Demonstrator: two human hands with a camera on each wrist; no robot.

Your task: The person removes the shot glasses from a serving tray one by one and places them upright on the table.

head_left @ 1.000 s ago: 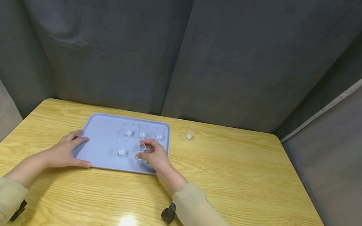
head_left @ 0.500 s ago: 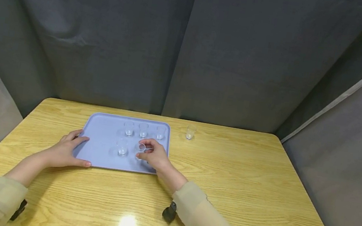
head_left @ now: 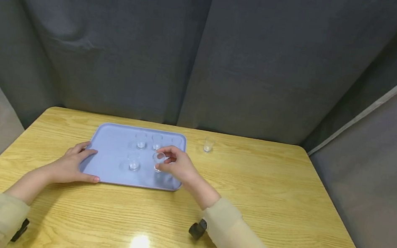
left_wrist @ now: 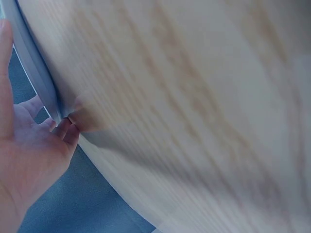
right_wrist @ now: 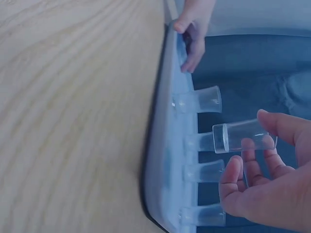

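My right hand [head_left: 179, 164] pinches a small clear glass [right_wrist: 243, 136] between thumb and fingertips. The right wrist view shows that glass off the tray, its base apart from the surface. Several like it stand upright on the lilac tray [head_left: 110, 158]: one glass [head_left: 134, 162] near the front, the others in a row behind, where the right-hand glass [head_left: 177, 142] is partly covered by my right hand. My left hand [head_left: 68, 165] rests over the tray's front left corner, index finger and thumb spread along its rim.
Another small glass [head_left: 208, 144] stands on the wooden table [head_left: 267, 205], right of the tray near the back edge. Grey curtains [head_left: 137, 47] hang behind the table and along both sides.
My right hand has lifted the small glass off the tray and moved slightly back and to the right with it. The left hand and the tray stay put.
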